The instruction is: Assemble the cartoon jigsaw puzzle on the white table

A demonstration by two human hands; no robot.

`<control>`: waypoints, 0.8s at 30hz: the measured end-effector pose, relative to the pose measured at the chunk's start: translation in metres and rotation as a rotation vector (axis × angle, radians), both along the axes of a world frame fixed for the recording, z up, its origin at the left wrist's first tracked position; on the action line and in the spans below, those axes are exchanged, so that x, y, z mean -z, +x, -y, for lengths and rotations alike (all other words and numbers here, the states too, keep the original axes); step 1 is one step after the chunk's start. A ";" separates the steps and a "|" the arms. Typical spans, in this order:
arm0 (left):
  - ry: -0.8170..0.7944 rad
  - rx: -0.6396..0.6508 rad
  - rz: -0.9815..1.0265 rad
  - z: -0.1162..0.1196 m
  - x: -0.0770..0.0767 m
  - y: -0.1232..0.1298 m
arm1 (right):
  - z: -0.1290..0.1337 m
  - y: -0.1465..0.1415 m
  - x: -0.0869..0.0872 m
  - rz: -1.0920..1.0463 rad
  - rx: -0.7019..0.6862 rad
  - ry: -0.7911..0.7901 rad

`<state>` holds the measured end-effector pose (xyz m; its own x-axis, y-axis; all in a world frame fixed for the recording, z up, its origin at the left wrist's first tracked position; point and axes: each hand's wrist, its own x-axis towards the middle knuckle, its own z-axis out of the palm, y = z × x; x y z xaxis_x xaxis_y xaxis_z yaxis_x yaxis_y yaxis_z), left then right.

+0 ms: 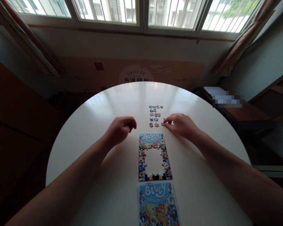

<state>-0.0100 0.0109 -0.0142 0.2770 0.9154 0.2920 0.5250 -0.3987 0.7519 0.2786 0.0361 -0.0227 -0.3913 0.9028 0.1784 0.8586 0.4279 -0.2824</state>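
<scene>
Loose puzzle pieces (156,124) lie in short rows on the white round table (73,141). At their right edge, my right hand (180,124) pinches a puzzle piece (163,124) between thumb and fingertips, close to the tabletop. My left hand (121,128) is curled closed to the left of the rows, touching no piece; whether something small is inside it is hidden. Nearer me lies a partly assembled puzzle (167,160), its border filled around an open middle. Below it is a Bluey picture sheet (155,207) with matching artwork.
Beyond the table's far edge stand a printed cardboard panel (184,70) and a wall with windows. A wooden chair or bench (238,110) with pale items on it is at the right. Curtains hang at both sides.
</scene>
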 end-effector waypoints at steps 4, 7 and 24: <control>0.002 -0.003 -0.001 0.000 0.000 0.000 | -0.001 -0.001 0.001 -0.029 -0.001 -0.008; 0.011 0.002 -0.003 0.001 0.000 0.000 | 0.000 -0.002 0.001 -0.030 -0.012 -0.015; 0.004 -0.027 0.048 0.000 -0.002 0.006 | -0.009 0.000 0.017 -0.087 -0.224 0.195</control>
<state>-0.0044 0.0105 -0.0121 0.2376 0.9211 0.3083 0.4986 -0.3880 0.7751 0.2789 0.0453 -0.0392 -0.5522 0.7415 0.3812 0.7133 0.6569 -0.2446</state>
